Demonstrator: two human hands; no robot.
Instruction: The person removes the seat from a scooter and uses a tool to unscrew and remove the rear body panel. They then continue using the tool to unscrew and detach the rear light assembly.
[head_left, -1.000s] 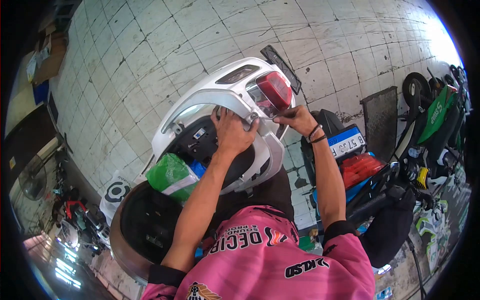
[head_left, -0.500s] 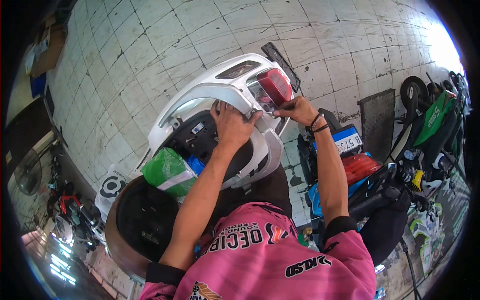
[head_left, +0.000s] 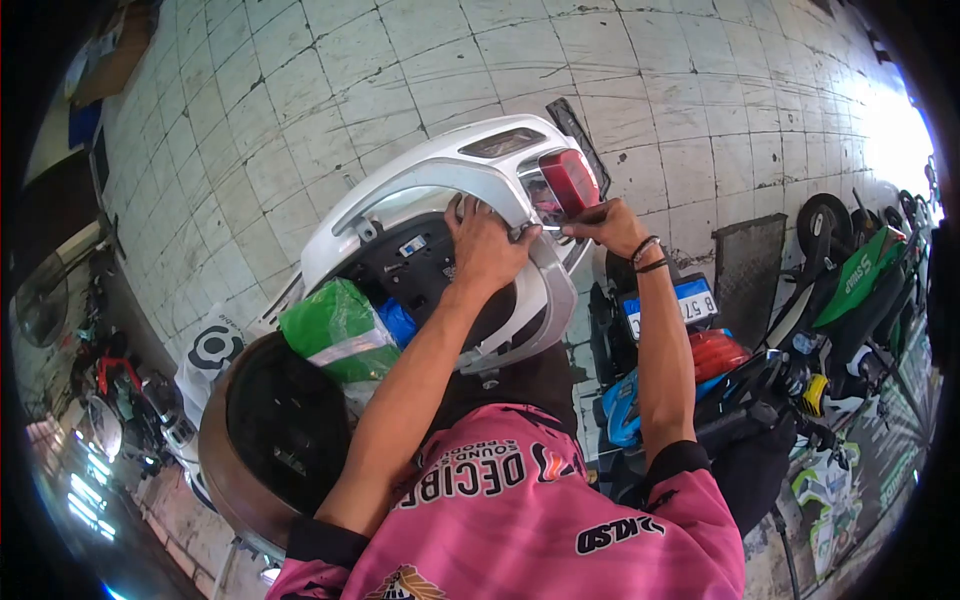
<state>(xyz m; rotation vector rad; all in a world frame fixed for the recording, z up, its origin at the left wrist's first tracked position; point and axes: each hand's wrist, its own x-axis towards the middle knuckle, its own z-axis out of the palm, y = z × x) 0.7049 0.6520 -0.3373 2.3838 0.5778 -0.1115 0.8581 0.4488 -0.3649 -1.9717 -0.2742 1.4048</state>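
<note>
The rear of a white scooter [head_left: 345,235] is in front of me, with a silver-grey grab rail [head_left: 440,178] and a red tail light [head_left: 570,182]. My left hand [head_left: 487,248] is closed on the rail, fingers curled at its inner edge and thumb near its rear end. Between thumb and fingers of my right hand [head_left: 613,230] is a thin shiny metal piece [head_left: 552,229], pinched beside the tail light; its exact kind is too small to tell. The piece reaches toward my left thumb. Below the left hand shows the black under-seat area [head_left: 400,262].
A green plastic-wrapped package [head_left: 335,325] rests at the scooter's front, near a brown-and-black seat or helmet-like shape [head_left: 285,430]. To the right stand a scooter with a blue-and-white plate [head_left: 690,302] and a green motorcycle [head_left: 860,275]. Pale tiles [head_left: 400,70] cover the floor.
The view has shifted slightly, so the scooter appears a little farther right. Both hands keep the same place on the scooter, and the metal piece stays pinched in my right hand.
</note>
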